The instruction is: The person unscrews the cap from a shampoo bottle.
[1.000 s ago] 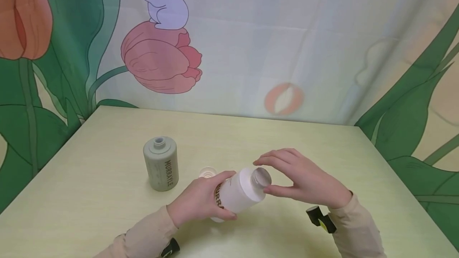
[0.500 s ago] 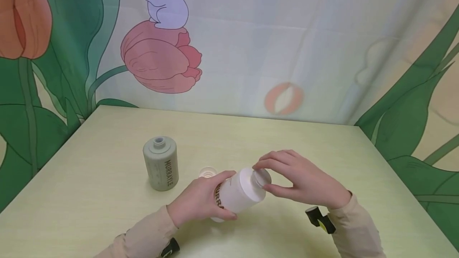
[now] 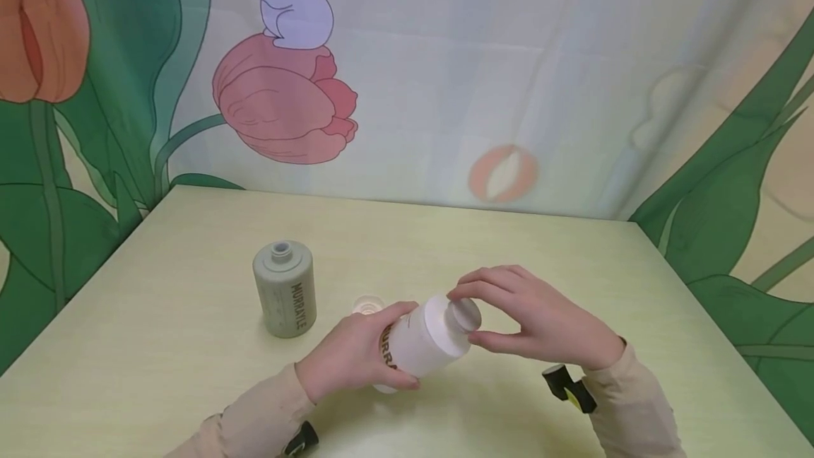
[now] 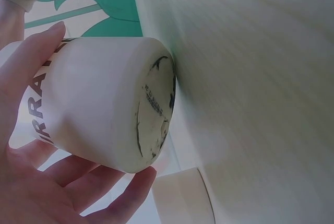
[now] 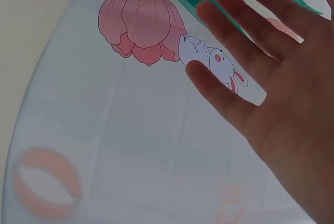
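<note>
My left hand (image 3: 356, 355) grips a white bottle (image 3: 422, 345) round its body, tilted with its top toward my right hand. Dark lettering shows beside the fingers, and the left wrist view shows the bottle (image 4: 99, 98) with its scuffed base close to the tabletop. At the bottle's top, the thumb and forefinger of my right hand (image 3: 540, 320) pinch the white round cap (image 3: 466, 315) from opposite edges. In the right wrist view the right hand (image 5: 282, 78) has its other fingers spread, and a pale piece shows at the fingertips.
A grey-green bottle (image 3: 285, 292) marked MURRAYLE, its neck uncapped, stands upright to the left on the pale table (image 3: 159, 331). Partly hidden behind my left hand is a small white ringed piece (image 3: 367, 304). A curtain (image 3: 413, 90) printed with flowers hangs behind the table.
The right forefinger has come down from just above the cap onto its edge, and the cap's face has shifted slightly. The left hand and the white bottle stay in place.
</note>
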Demonstrator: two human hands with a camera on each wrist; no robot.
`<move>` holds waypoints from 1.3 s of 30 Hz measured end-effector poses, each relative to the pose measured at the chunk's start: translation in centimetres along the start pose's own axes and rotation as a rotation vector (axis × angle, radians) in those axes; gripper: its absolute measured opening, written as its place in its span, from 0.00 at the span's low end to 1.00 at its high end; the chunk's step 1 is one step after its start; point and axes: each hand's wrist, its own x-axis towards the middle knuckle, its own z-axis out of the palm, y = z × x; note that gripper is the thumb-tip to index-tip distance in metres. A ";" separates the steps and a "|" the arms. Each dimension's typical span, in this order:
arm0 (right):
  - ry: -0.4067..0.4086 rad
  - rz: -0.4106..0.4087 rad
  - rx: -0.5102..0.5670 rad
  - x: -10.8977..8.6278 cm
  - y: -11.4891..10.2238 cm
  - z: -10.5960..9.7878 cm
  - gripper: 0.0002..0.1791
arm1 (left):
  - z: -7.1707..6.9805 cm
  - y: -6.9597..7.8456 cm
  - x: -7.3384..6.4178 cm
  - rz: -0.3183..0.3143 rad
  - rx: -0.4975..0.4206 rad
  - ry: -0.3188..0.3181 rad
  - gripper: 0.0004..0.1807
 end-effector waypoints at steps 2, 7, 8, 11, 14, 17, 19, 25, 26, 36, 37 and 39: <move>-0.001 0.038 -0.015 0.0 -0.1 -0.1 0.22 | 0.0 0.1 0.1 0.003 0.005 0.003 0.44; -0.005 0.100 -0.058 -0.2 -0.2 0.0 0.21 | 0.1 0.3 0.2 0.013 0.016 0.006 0.44; -0.001 0.094 -0.062 -0.2 -0.2 0.0 0.21 | 0.1 0.4 0.2 0.014 0.018 0.005 0.44; 0.013 0.052 -0.066 -0.3 -0.3 -0.1 0.21 | 0.1 0.5 0.4 0.016 0.015 0.000 0.44; 0.021 0.004 -0.080 -0.4 -0.3 -0.4 0.24 | 0.2 0.7 0.4 0.016 0.012 -0.004 0.44; 0.025 -0.021 -0.082 -0.6 -0.4 -0.7 0.25 | 0.2 0.8 0.5 0.020 0.012 -0.001 0.44; 0.033 -0.026 -0.050 -0.8 -0.5 -0.9 0.25 | 0.2 0.9 0.6 0.022 0.012 0.001 0.44; 0.064 -0.006 0.073 -1.1 0.1 -1.3 0.27 | 0.3 1.1 0.7 0.010 -0.005 -0.004 0.44; 0.067 -0.003 0.082 -1.1 0.3 -1.3 0.27 | 0.3 1.1 0.7 0.005 -0.010 -0.004 0.45; 0.160 0.105 0.030 -2.3 1.6 -1.8 0.26 | 0.6 0.5 0.6 -0.043 -0.098 0.032 0.44; 0.161 0.123 0.028 -2.6 1.8 -1.8 0.25 | 0.6 0.5 0.6 -0.058 -0.121 0.042 0.43; 0.162 0.145 0.049 -3.2 2.3 -1.7 0.26 | 0.7 0.5 0.7 -0.078 -0.166 0.068 0.43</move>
